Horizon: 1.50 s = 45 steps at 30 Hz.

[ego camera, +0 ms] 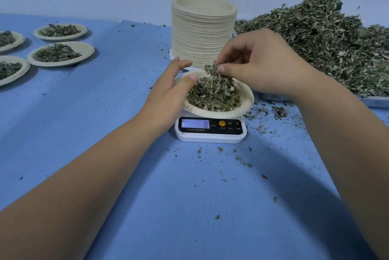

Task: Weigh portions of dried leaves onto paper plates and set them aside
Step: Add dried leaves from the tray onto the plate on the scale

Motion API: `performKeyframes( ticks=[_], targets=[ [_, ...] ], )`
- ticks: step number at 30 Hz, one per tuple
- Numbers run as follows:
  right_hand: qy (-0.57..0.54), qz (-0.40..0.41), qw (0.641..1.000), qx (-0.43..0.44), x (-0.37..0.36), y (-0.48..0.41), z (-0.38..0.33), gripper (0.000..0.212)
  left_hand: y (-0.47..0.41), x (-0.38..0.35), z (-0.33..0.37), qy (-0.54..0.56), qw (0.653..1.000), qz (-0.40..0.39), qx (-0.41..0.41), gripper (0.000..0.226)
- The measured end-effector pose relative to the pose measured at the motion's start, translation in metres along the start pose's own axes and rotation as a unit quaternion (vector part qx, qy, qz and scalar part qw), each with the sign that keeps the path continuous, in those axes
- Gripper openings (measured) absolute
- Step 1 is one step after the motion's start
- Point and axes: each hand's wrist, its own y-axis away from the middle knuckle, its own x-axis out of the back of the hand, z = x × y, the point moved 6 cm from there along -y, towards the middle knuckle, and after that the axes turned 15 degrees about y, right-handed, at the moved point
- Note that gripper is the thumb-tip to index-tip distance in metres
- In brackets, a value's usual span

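Observation:
A paper plate (242, 110) with dried leaves (212, 95) sits tilted on a small white digital scale (210, 136) whose display reads 8. My left hand (168, 91) rests on the plate's left rim, thumb over the edge. My right hand (263, 63) hovers above the plate and pinches a small clump of dried leaves (211, 70) between thumb and fingers. A tall stack of empty paper plates (203, 32) stands just behind the scale.
A big heap of dried leaves (320, 42) lies on a metal tray (376, 101) at the right. Several filled plates (61, 54) sit on the blue table at the far left. Leaf crumbs (242, 160) are scattered in front of and beside the scale.

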Motion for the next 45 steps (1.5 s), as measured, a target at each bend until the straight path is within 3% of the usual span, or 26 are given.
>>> performKeyframes(
  ticks=[6,18,20,22,25,27,32,37,41,43,45],
  targets=[
    [-0.072,0.032,0.997,-0.026,0.005,0.005,0.008,0.006,0.001,-0.002,0.0,0.003,1.0,0.003,0.006,0.051],
    [-0.235,0.205,0.945,-0.099,0.029,0.006,0.038,0.011,0.002,0.0,0.0,-0.023,1.0,0.004,0.006,0.036],
    [-0.207,0.255,0.934,-0.143,0.038,0.011,0.062,0.012,0.002,0.001,0.0,-0.022,1.0,0.008,0.013,0.036],
    [-0.098,0.273,0.937,-0.194,0.04,0.021,0.09,0.014,0.002,0.001,-0.001,-0.018,1.0,0.014,0.019,0.035],
    [0.082,0.165,0.95,-0.252,0.022,0.038,0.125,0.021,0.002,0.001,-0.002,-0.015,0.999,0.02,0.03,0.034],
    [0.137,0.098,0.95,-0.261,0.01,0.048,0.135,0.026,0.002,0.001,-0.004,-0.007,0.999,0.023,0.039,0.034],
    [0.12,0.158,0.962,-0.188,0.012,0.059,0.091,0.022,0.0,0.005,-0.007,0.016,0.996,0.059,0.063,0.037],
    [0.139,0.072,0.982,-0.101,-0.015,0.067,0.054,0.025,-0.002,0.006,-0.013,0.034,0.993,0.071,0.092,0.042],
    [0.187,0.127,0.97,-0.091,-0.002,0.067,0.062,0.023,-0.003,0.007,-0.013,0.028,0.993,0.071,0.088,0.045],
    [0.224,0.081,0.963,-0.125,-0.004,0.062,0.078,0.025,-0.003,0.007,-0.013,0.024,0.993,0.072,0.085,0.042],
    [0.281,-0.029,0.944,-0.17,-0.016,0.058,0.095,0.034,-0.004,0.007,-0.014,0.024,0.994,0.071,0.083,0.041]
  ],
)
